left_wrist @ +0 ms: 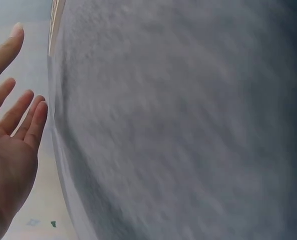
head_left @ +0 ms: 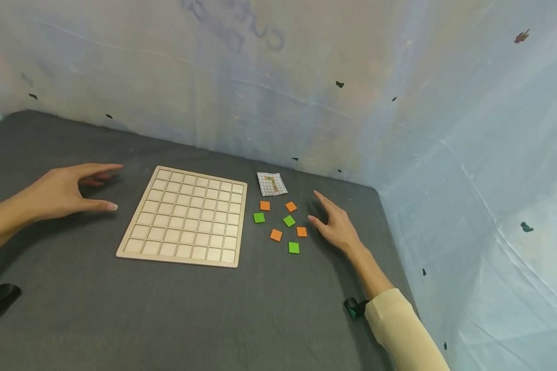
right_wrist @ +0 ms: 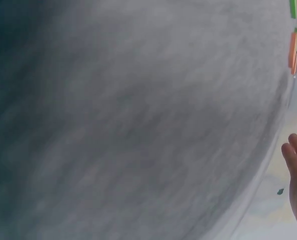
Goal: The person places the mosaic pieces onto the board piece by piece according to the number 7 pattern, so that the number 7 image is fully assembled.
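Note:
A pale wooden grid board (head_left: 189,216) with rows of square recesses lies on the dark table. Left of it, the left hand (head_left: 67,190) is held with thumb and fingers spread apart, holding nothing; the left wrist view shows the same hand (left_wrist: 16,135) with relaxed fingers. To the board's right lie several small square tiles, among them an orange tile (head_left: 276,235) and a green tile (head_left: 294,248). Just right of these tiles is the right hand (head_left: 335,222), nothing in its grasp, its fingers loosely extended. An orange tile (right_wrist: 292,49) shows at the edge of the right wrist view.
Behind the tiles lies a small printed grid card (head_left: 272,184) with coloured squares on it. Pale sheeting (head_left: 260,93) hangs along the far and right edges of the dark cloth-covered table (head_left: 190,319). Black wrist straps show near both forearms.

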### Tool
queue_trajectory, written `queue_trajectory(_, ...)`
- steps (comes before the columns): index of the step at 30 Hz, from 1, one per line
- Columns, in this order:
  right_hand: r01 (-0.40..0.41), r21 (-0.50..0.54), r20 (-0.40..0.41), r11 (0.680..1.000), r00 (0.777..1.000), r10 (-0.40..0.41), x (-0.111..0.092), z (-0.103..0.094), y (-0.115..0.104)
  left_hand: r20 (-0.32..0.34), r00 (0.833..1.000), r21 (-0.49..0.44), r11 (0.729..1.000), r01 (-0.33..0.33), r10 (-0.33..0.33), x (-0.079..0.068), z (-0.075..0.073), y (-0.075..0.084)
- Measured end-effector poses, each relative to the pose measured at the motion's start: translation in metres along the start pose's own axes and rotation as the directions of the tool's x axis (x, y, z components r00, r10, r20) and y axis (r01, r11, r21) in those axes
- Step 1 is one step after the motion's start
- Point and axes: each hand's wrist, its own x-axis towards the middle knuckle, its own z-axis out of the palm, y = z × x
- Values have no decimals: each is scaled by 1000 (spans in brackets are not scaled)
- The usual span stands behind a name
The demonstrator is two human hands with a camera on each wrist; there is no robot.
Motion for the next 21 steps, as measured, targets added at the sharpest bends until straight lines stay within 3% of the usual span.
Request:
queue_trajectory(6, 13, 166, -13, 986, 1000, -11, 13, 4, -9, 86, 996, -151, 988, -11, 24, 5, 1, 6)
queue_trajectory(14, -68, 403, 45, 913, 998, 55, 22, 5, -19, 172, 984, -268, 963, 3, 45, 16, 12, 13)
queue_trajectory(17, -91, 427, 64, 900, 995, 70, 25, 3, -24, 183, 982, -324, 946, 13, 49, 21, 14, 12)
queue_trajectory(21, -135, 397, 102, 908, 989, 103, 32, 8, -20, 203, 978, -391, 920, 37, 47, 25, 14, 13)
